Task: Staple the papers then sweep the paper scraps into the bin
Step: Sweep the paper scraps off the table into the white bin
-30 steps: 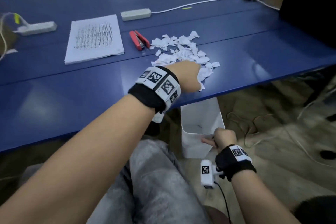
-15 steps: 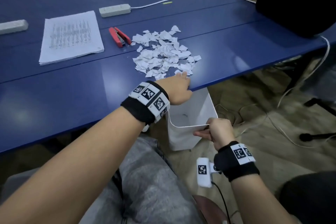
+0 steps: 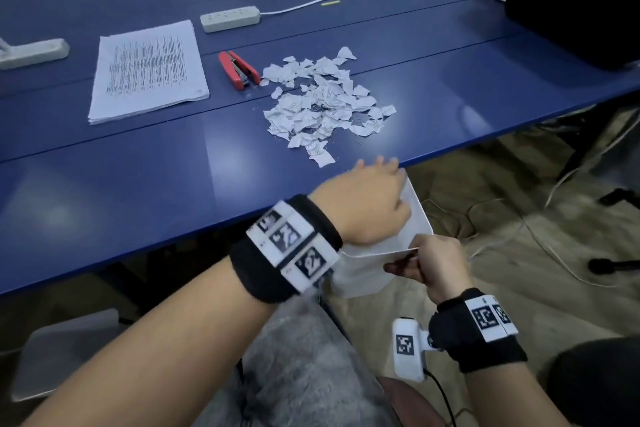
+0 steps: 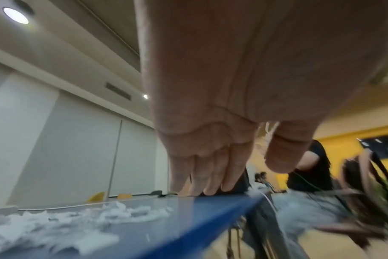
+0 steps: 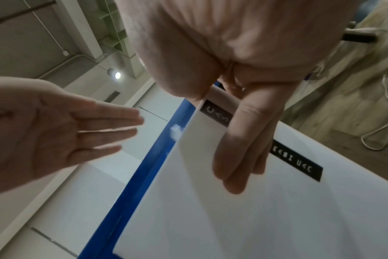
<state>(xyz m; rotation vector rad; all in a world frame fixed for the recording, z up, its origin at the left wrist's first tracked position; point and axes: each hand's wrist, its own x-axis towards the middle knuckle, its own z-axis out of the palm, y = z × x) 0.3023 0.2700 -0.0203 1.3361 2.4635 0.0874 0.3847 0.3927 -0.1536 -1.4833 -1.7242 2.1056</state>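
Observation:
A pile of torn white paper scraps [image 3: 325, 104] [image 4: 55, 226] lies on the blue table [image 3: 138, 184] near its front edge. Left of the pile lie a red stapler [image 3: 239, 70] and a stack of printed papers [image 3: 149, 71]. My right hand [image 3: 405, 260] [image 5: 237, 157] pinches the near rim of a white bin [image 3: 417, 218] [image 5: 233, 219], holding it up just below the table edge. My left hand [image 3: 375, 170] [image 4: 202, 177] hovers over the bin, fingers straight, tips at the table edge just short of the nearest scraps. Its flat palm also shows in the right wrist view [image 5: 66, 133].
Two white power strips [image 3: 230, 18] [image 3: 33, 53] lie at the back of the table. A black box [image 3: 581, 0] stands at the table's right end. Cables [image 3: 519, 236] trail over the floor right of the bin. My grey-trousered knee [image 3: 304, 357] is below the hands.
My left hand has drawn back from the scrap pile to the table edge. My right hand has raised the bin from the floor to just under that edge.

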